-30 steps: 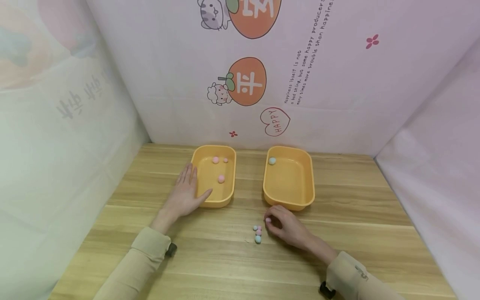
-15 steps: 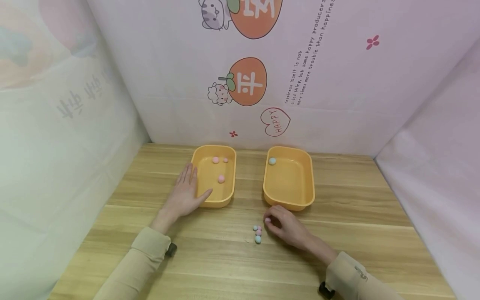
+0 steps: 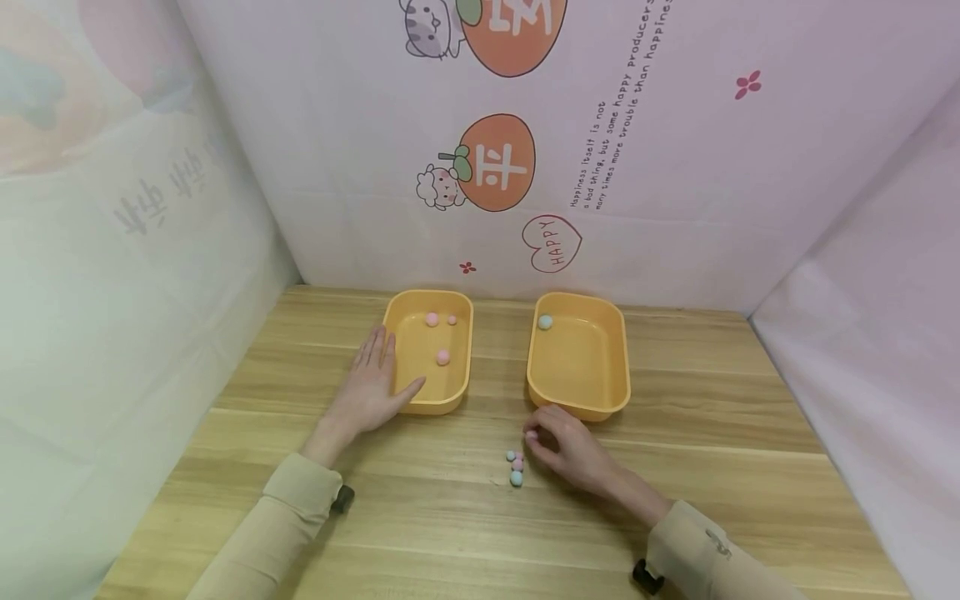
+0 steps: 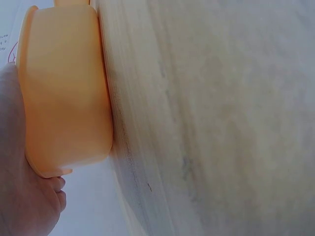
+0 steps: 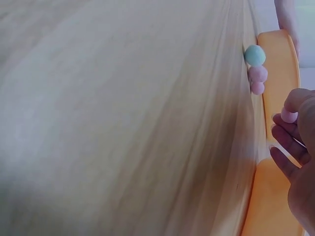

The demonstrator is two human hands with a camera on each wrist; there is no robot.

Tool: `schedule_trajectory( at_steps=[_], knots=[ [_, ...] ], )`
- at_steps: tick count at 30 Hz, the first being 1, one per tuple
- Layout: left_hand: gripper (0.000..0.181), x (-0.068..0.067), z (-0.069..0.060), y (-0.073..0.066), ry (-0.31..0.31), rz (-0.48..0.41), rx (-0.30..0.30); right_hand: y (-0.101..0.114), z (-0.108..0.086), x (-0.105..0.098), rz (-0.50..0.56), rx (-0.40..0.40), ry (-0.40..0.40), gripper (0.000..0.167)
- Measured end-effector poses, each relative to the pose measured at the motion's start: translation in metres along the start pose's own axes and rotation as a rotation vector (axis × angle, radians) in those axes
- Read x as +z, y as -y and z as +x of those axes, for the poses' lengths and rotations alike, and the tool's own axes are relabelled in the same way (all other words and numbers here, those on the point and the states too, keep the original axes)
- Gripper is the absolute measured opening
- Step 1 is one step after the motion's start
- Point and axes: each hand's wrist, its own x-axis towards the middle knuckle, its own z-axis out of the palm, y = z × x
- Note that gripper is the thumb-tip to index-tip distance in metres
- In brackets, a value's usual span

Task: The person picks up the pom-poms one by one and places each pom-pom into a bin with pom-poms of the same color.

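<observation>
My left hand lies with straight, spread fingers on the near-left rim of the left yellow tray; the left wrist view shows it against the tray's wall. Several pink balls, among them one pink ball, sit inside that tray. In front of the right tray, my right hand pinches a small pink ball between thumb and fingertips, a little above the table. Just left of it lies a small cluster of balls on the wood, including a blue ball and a pink ball.
The right yellow tray holds one light blue ball. Both trays stand near the back of the wooden table. Printed white cloth rises behind, with more cloth at both sides.
My right hand has shifted slightly up and to the left, the pink ball still in its fingers. The left hand and both trays stay where they were.
</observation>
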Motion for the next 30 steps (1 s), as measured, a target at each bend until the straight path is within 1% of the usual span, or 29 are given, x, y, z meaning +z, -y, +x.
schedule_trajectory(
  at_steps=[7, 11, 18, 20, 25, 30],
  knots=[
    [0.109, 0.0, 0.0, 0.0, 0.003, 0.001, -0.002, 0.003, 0.003, 0.003, 0.011, -0.037, -0.029, 0.016],
    [0.109, 0.0, -0.001, 0.0, 0.008, 0.005, -0.007, 0.005, 0.006, 0.004, 0.023, -0.023, -0.025, 0.016],
    [0.109, 0.0, -0.001, -0.001, -0.009, 0.007, 0.002, 0.01, 0.012, 0.005, 0.056, 0.016, -0.022, 0.014],
    [0.109, 0.0, 0.0, -0.001, -0.006, 0.009, 0.0, 0.012, 0.013, 0.005, 0.065, 0.019, -0.021, 0.015],
    [0.109, 0.0, 0.0, -0.001, 0.005, 0.006, -0.003, 0.014, 0.019, 0.007, 0.057, -0.008, -0.033, 0.015],
    [0.108, 0.0, 0.0, -0.001, -0.004, 0.006, 0.005, 0.016, 0.027, 0.006, 0.048, -0.042, -0.06, 0.012]
  ],
)
